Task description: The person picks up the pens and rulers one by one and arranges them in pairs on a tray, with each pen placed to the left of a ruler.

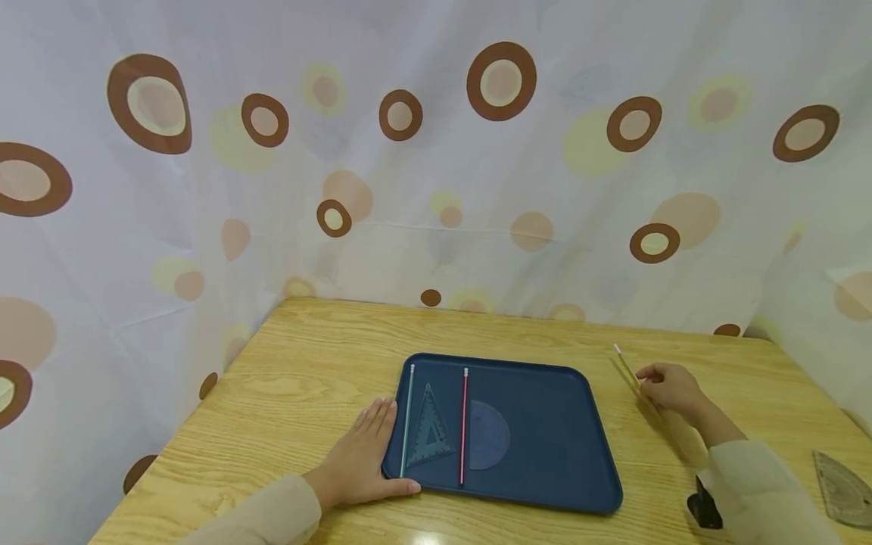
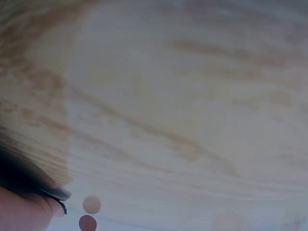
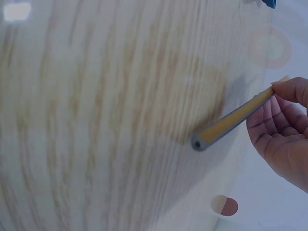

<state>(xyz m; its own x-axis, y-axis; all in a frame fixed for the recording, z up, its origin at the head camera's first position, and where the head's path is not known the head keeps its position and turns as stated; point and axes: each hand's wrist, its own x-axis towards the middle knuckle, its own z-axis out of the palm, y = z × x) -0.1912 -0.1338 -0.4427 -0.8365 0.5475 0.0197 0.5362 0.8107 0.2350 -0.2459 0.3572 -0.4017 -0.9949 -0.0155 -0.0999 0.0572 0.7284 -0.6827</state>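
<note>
My right hand pinches a yellow pencil above the table, right of the tray. In the right wrist view, thumb and fingers hold this pencil near one end, and its other end, with a dark dot in the middle, points down and left. My left hand rests at the left edge of a dark blue tray, fingers straight and thumb stretched along the front corner. On the tray lie a green pencil, a clear set square, a red pencil and a clear protractor.
Another protractor lies at the right side of the wooden table. A small black object sits beside my right sleeve, which partly hides it. A patterned curtain hangs behind the table and along both sides.
</note>
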